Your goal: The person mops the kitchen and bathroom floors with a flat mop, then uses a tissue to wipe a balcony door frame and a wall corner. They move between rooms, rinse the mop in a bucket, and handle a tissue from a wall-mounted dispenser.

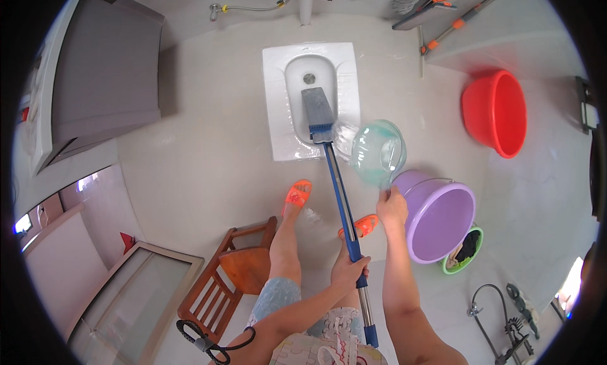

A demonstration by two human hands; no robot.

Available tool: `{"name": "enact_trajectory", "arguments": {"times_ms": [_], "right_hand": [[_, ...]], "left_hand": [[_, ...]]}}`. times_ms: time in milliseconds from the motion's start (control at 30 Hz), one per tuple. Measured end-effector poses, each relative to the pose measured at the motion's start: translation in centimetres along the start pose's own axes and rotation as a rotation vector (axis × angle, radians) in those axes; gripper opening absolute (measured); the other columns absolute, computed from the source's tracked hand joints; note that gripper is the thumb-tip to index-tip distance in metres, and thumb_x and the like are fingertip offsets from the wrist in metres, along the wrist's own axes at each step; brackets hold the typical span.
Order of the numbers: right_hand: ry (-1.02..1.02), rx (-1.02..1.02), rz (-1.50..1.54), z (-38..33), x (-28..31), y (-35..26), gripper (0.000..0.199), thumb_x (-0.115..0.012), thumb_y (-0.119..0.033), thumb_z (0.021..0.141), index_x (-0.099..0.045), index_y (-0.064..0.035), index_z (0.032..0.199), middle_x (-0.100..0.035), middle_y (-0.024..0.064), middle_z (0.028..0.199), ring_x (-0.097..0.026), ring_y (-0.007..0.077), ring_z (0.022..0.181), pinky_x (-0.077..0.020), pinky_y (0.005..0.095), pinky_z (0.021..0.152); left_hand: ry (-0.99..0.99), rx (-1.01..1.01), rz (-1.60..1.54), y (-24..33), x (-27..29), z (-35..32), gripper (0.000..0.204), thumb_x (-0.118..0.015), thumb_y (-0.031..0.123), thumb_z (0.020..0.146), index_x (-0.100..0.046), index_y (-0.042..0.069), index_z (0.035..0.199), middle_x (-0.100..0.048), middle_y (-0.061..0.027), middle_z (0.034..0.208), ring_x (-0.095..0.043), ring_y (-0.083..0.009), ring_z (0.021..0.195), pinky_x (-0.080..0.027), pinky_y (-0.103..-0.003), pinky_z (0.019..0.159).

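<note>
My left hand (351,273) is wrapped round the blue and silver handle of a flat mop (341,194). The mop's grey sponge head (318,109) rests in the basin of a white squat toilet (272,112), just below the round drain (309,78). In my right hand (392,208) is the handle of a clear green water dipper (378,151), tilted beside the toilet's right edge. Water (343,137) splashes from the dipper toward the lower end of the mop head. My fingers on the dipper handle are closed.
A purple bucket (441,216) stands right of my right hand, with a green basin (468,251) holding cloths behind it. Farther right is a red tub (496,114). A wooden chair (237,270) is at my left. My feet wear orange slippers (297,193). Wet floor surrounds the toilet.
</note>
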State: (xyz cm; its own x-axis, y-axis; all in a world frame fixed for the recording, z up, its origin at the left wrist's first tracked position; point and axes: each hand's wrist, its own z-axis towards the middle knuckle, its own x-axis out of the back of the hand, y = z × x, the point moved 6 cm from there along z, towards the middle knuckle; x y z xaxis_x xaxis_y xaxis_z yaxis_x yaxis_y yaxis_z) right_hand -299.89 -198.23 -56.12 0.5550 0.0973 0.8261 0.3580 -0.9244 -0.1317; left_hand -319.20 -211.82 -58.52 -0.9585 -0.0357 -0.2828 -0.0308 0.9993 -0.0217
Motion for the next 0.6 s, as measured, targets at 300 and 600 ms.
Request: {"name": "enact_trajectory", "arguments": {"times_ms": [300, 600], "right_hand": [[-0.265, -0.300, 1.162, 0.2, -0.4, 6.6, 0.016, -0.055, -0.020, 0.087, -0.053, -0.0049, 0.084, -0.058, 0.0089, 0.065, -0.055, 0.0192, 0.053, -0.0454, 0.0301, 0.053], [0.038, -0.510, 1.231, -8.7, 5.0, 26.2, 0.011, -0.058, -0.016, 0.085, -0.053, -0.0064, 0.083, -0.054, 0.0055, 0.065, -0.048, 0.0142, 0.045, -0.0421, 0.0256, 0.040]], "left_hand": [[-0.013, 0.105, 0.003, -0.4, -0.3, 0.0, 0.021, -0.062, 0.005, 0.079, -0.045, 0.009, 0.092, -0.049, -0.0021, 0.064, -0.050, -0.0124, 0.049, -0.044, -0.029, 0.044], [0.048, 0.053, -0.065, 0.0, -2.5, -1.1, 0.023, -0.066, 0.013, 0.079, -0.045, 0.011, 0.087, -0.049, -0.0014, 0.063, -0.049, -0.0121, 0.047, -0.042, -0.029, 0.042]]}}
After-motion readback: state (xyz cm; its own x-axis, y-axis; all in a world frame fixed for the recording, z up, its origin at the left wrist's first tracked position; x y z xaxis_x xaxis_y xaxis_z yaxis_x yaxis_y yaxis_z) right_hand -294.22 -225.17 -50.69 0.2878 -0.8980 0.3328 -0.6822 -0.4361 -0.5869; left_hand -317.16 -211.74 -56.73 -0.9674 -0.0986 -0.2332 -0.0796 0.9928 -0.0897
